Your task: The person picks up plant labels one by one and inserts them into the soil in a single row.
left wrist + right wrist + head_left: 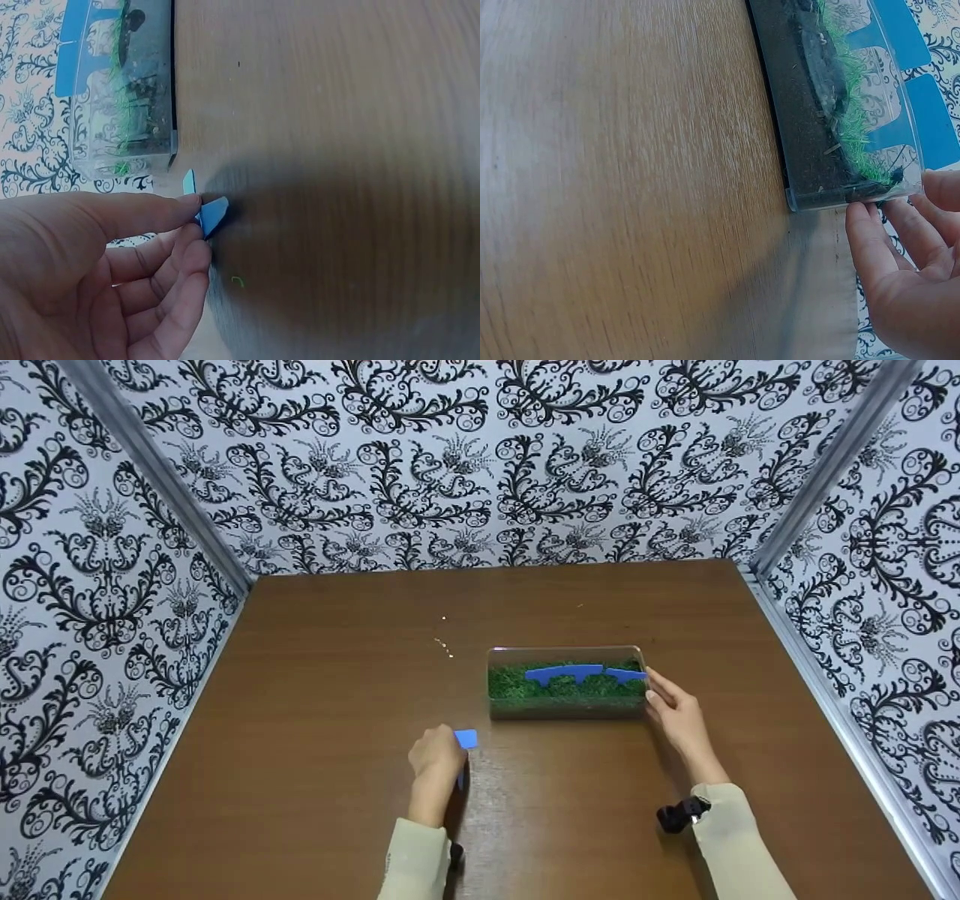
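Note:
My left hand (435, 754) pinches a small blue flat piece (466, 739) between thumb and fingertips, low over the table, left of and nearer than the container. In the left wrist view the blue piece (214, 215) shows two slanted ends, while its middle is hidden by the fingers. A clear rectangular container (566, 710) holds dark soil and green grass (510, 681). Blue fence-like strips (562, 670) stand upright in the grass. At the container's right end, my right hand (681, 724) touches the outside of the wall with extended fingertips; the right wrist view shows these fingers (870, 244).
The brown wooden table (315, 682) has small pale crumbs (444, 646) behind my left hand. A green shred (238, 281) lies on the tabletop. Patterned black-and-white walls (420, 457) with metal corner posts (832, 457) enclose the back and sides.

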The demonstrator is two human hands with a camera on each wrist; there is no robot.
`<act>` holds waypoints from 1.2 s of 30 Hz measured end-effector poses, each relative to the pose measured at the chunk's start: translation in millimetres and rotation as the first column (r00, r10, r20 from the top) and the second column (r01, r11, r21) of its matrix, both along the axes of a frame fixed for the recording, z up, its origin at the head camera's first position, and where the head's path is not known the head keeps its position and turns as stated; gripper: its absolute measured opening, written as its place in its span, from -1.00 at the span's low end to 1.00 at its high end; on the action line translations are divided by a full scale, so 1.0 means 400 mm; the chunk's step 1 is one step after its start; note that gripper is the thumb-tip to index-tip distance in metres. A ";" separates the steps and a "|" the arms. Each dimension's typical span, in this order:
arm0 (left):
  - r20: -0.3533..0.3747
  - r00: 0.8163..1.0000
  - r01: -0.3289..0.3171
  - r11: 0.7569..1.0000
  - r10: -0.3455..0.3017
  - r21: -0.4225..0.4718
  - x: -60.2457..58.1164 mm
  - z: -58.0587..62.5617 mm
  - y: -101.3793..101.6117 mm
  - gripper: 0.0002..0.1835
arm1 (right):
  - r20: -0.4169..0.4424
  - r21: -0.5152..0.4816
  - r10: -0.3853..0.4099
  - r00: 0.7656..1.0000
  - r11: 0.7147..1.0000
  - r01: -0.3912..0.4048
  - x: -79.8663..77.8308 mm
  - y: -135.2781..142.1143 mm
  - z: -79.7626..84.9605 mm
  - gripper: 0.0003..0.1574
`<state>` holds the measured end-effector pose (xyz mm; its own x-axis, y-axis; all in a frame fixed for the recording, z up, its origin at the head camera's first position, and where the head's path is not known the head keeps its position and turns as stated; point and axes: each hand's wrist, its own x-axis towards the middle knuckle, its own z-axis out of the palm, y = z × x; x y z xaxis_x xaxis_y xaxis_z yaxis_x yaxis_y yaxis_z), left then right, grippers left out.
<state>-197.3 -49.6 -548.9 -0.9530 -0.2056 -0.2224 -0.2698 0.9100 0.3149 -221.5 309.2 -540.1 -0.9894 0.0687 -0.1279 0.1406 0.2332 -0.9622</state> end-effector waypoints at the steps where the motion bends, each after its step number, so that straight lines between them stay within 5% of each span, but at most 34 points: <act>1: -0.001 1.000 -0.002 1.000 0.002 -0.002 0.000 -0.001 0.001 -0.76 | 0.003 -0.003 0.004 1.000 1.000 -0.004 0.000 0.000 -0.001 -0.38; 19: -0.007 1.000 -0.020 1.000 0.020 0.005 0.000 -0.008 -0.007 -0.79 | 0.011 0.006 -0.010 1.000 1.000 0.010 -0.001 -0.002 -0.002 -0.38; 36: 0.062 0.998 -0.019 0.995 0.025 -0.093 0.006 0.006 -0.010 -0.62 | -0.002 -0.012 0.007 1.000 1.000 -0.007 0.001 -0.001 -0.001 -0.38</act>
